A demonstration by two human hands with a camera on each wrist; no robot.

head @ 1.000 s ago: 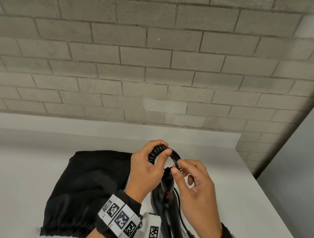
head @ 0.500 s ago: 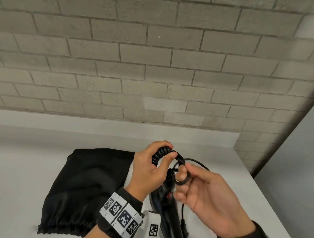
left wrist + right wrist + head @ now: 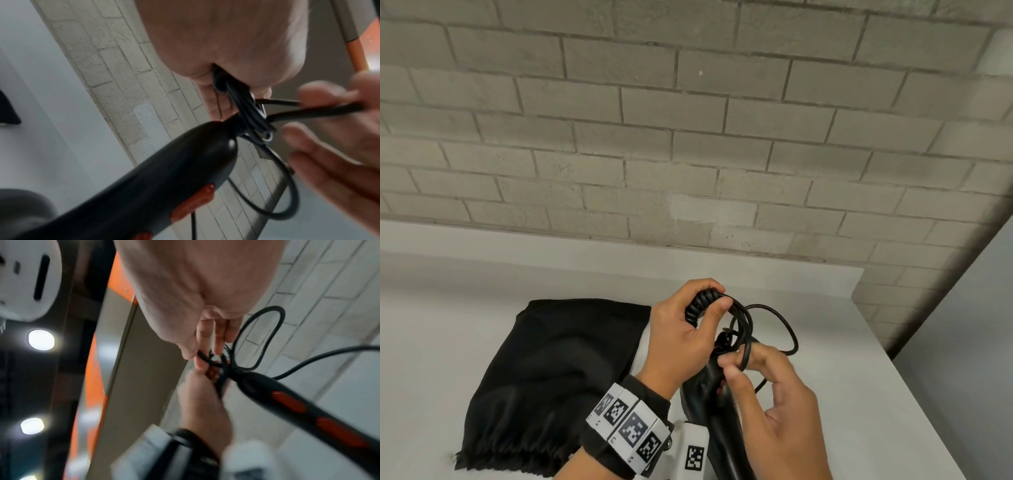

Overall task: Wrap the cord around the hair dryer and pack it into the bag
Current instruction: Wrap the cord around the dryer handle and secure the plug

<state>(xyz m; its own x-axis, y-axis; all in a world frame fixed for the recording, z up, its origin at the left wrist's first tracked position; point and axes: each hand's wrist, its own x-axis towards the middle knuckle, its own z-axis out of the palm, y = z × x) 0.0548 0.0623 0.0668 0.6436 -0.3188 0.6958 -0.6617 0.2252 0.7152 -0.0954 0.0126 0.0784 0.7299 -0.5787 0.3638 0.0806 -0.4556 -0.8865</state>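
Cord (image 3: 774, 310) bundle sits at handle end of hair dryer (image 3: 717, 407), handle running toward the person. Left hand (image 3: 681, 337) grip holds coiled section above; right hand (image 3: 774, 394) pinches loop beside handle tip, nearer. Drawstring bag (image 3: 551, 377) lies left on worktop (image 3: 876, 394).

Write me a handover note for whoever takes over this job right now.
Left hand grips the coiled cord above the hair dryer handle. Right hand pinches a loose loop of cord beside it. Bag lies flat on the table, left of the hands.
Done: a few loops gathered at the handle's end.
Left: wind the remaining slack, then pack the dryer into the bag.
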